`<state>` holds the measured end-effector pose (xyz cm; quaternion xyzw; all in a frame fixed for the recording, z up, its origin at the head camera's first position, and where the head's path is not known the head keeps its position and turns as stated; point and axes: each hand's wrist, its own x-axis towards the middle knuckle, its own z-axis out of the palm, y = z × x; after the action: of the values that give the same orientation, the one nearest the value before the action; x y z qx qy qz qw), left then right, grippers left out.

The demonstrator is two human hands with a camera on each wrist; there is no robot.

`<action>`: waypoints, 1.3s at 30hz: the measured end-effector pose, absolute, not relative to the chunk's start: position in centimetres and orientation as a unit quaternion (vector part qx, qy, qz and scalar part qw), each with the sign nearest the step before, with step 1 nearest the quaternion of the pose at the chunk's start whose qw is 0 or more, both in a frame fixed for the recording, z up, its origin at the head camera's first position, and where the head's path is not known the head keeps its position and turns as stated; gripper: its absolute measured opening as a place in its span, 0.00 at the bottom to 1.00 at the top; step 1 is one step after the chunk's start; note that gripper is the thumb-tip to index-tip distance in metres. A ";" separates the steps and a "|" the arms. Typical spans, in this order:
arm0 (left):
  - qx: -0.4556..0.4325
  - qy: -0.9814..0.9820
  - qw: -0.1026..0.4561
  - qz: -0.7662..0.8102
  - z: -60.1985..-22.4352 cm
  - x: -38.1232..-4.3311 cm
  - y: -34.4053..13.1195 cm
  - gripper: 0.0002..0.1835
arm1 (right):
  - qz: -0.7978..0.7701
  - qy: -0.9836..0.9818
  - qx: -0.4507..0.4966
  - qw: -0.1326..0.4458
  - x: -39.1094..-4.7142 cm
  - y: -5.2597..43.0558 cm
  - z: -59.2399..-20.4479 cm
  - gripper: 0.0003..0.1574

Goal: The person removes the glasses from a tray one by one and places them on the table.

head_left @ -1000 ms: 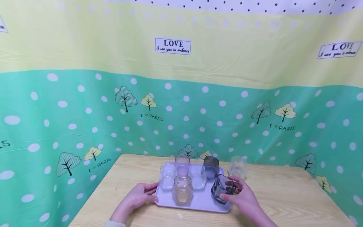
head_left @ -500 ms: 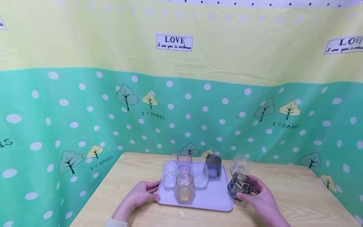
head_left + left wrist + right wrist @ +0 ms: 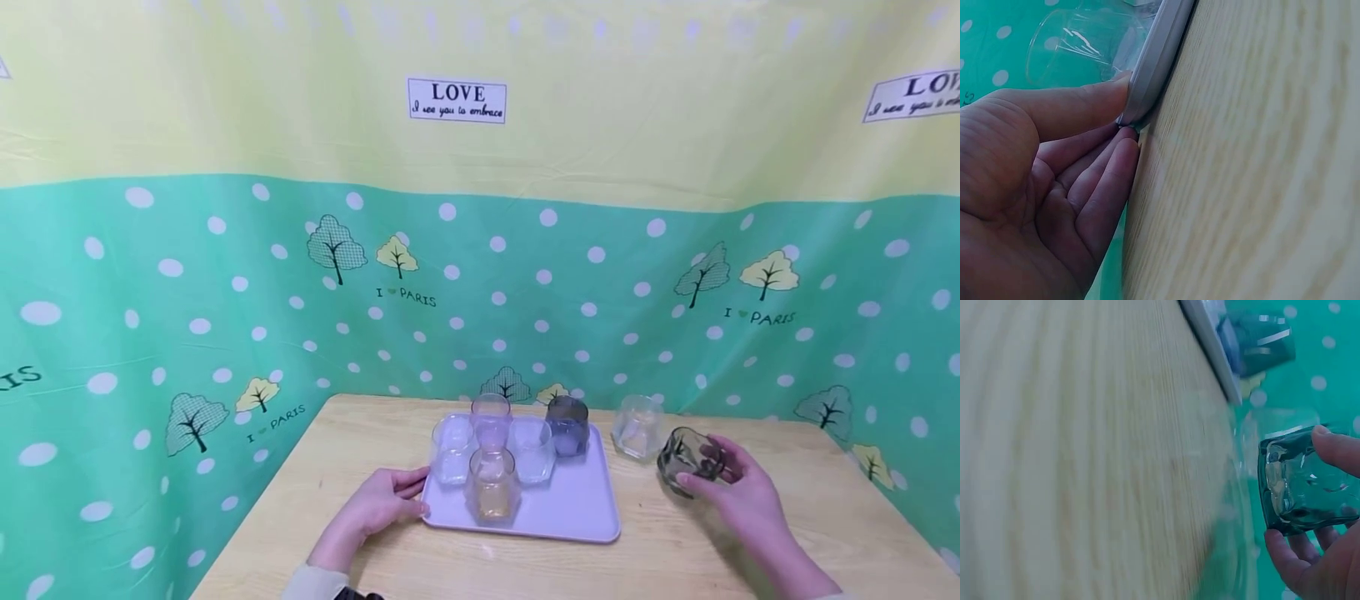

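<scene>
In the head view my left hand (image 3: 384, 502) holds the left edge of a lilac tray (image 3: 573, 510). The left wrist view shows the thumb on the tray's rim (image 3: 1154, 59) and the fingers bent at its underside. My right hand (image 3: 750, 493) grips a smoky grey drinking glass (image 3: 681, 468), tilted and off the table, right of the tray. Thumb and fingers lie on opposite sides of this glass (image 3: 1310, 481) in the right wrist view. On the tray stand an amber glass (image 3: 492, 493), a pink glass (image 3: 491, 421), two clear glasses (image 3: 534, 458) and a dark glass (image 3: 567, 429).
One clear glass (image 3: 638, 429) stands on the wooden table (image 3: 525, 571) behind the right hand, just off the tray's right side. A green and yellow patterned curtain (image 3: 585, 283) hangs round the back and sides of the table.
My right hand has carried the smoky grey glass from over the tray's right front to the right, beyond the tray. The left hand stays at the tray's edge.
</scene>
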<state>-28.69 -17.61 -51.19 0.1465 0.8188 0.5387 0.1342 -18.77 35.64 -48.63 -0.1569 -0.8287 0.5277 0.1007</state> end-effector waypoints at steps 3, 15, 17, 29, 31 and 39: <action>0.143 0.817 0.137 0.541 -51.1 -28.8 -17.5 0.37 | 0.519 -0.828 -0.173 0.121 -19.4 36.6 -48.7 0.70; 0.135 0.823 0.131 0.536 -50.6 -29.0 -17.7 0.37 | 0.509 -0.832 -0.174 0.136 -22.4 38.8 -48.1 0.69; 0.136 0.822 0.133 0.536 -50.6 -28.9 -17.7 0.37 | 0.505 -0.836 -0.167 0.133 -22.7 38.9 -48.2 0.68; 0.130 0.830 0.131 0.527 -50.5 -28.8 -17.5 0.37 | 0.529 -0.827 -0.142 0.127 -24.2 39.2 -48.7 0.67; 0.130 0.830 0.132 0.526 -50.5 -28.8 -17.5 0.37 | 0.531 -0.825 -0.146 0.126 -24.5 39.2 -48.8 0.67; 0.134 0.821 0.141 0.537 -50.8 -28.8 -17.6 0.38 | 0.512 -0.836 -0.155 0.120 -24.9 39.3 -49.1 0.66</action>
<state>-28.81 -17.58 -50.76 0.1338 0.8213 0.5365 0.1406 -24.88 39.34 -49.06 -0.1546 -0.8364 0.5120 0.1203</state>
